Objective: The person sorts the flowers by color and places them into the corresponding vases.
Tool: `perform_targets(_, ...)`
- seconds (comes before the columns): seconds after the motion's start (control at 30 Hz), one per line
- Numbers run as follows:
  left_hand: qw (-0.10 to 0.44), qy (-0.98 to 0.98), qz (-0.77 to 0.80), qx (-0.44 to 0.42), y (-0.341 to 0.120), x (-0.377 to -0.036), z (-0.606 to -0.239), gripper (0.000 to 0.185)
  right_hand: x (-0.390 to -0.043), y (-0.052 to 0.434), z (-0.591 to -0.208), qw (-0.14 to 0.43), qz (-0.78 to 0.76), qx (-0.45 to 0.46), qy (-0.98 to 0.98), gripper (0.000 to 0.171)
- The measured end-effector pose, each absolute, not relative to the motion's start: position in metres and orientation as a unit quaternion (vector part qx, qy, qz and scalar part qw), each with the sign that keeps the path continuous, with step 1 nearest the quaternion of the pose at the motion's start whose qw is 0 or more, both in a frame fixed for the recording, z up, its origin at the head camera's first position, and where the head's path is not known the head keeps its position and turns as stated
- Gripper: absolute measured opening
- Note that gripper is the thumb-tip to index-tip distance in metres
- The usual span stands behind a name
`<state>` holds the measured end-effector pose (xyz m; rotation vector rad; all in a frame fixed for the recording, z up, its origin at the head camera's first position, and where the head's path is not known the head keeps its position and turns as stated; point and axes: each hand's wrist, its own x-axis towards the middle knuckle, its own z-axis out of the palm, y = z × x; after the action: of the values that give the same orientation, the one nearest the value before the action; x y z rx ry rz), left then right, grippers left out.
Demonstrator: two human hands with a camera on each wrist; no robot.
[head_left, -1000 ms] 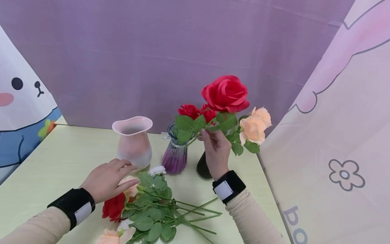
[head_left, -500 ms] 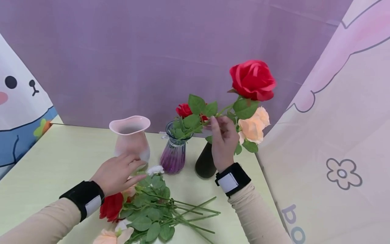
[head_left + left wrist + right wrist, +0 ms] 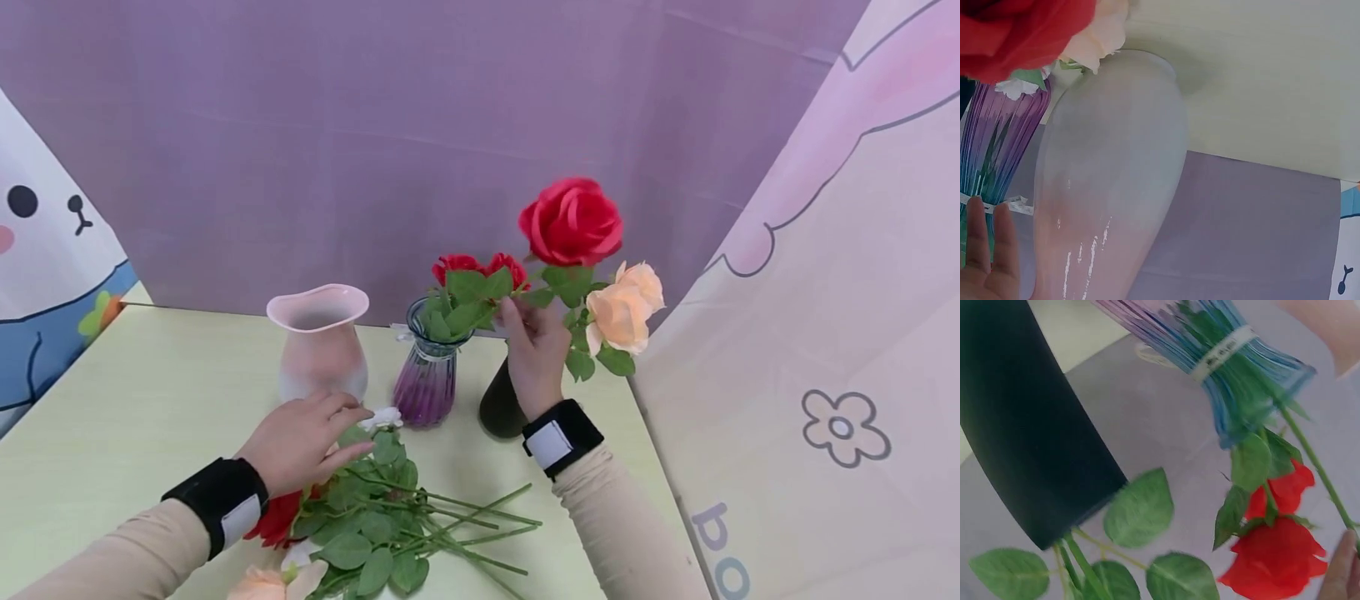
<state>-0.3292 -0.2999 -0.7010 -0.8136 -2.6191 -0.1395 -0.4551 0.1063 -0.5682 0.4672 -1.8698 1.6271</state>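
My right hand (image 3: 538, 354) pinches the stem of a large red rose (image 3: 572, 222). In the right wrist view that green stem (image 3: 1316, 459) slants into the mouth of the purple-blue ribbed glass vase (image 3: 1216, 356). Smaller red roses (image 3: 1275, 556) stand in the same vase. Beside my right hand is a dark vase (image 3: 501, 402), partly hidden, with peach roses (image 3: 624, 310) rising from it. My left hand (image 3: 303, 437) hovers with loose fingers over a heap of leafy flower stems (image 3: 375, 525), in front of the pink-and-white vase (image 3: 321, 354).
Red, peach (image 3: 258, 583) and white blooms lie at the heap's left end; bare stems (image 3: 487, 533) point right across the pale table (image 3: 150, 392). A purple cloth (image 3: 337, 150) hangs behind. Printed panels flank the table on both sides.
The held red rose swung up and right, then back left and down, along with my right hand. My left hand shifted a little to the right over the heap.
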Motion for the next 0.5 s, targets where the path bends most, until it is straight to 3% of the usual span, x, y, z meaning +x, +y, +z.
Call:
perform_targets(0.17,0.189,-0.939,-0.052,-0.284,-0.303,-0.326,-0.713,0.062,-0.478,0.094,-0.608,0.308,0.549,0.140,-0.764,0.012)
perform_targets(0.5,0.187,-0.940,-0.053,-0.278,-0.315,-0.323,-0.734,0.059,-0.514,0.075,-0.678,0.284,0.516,0.138,-0.796,0.020)
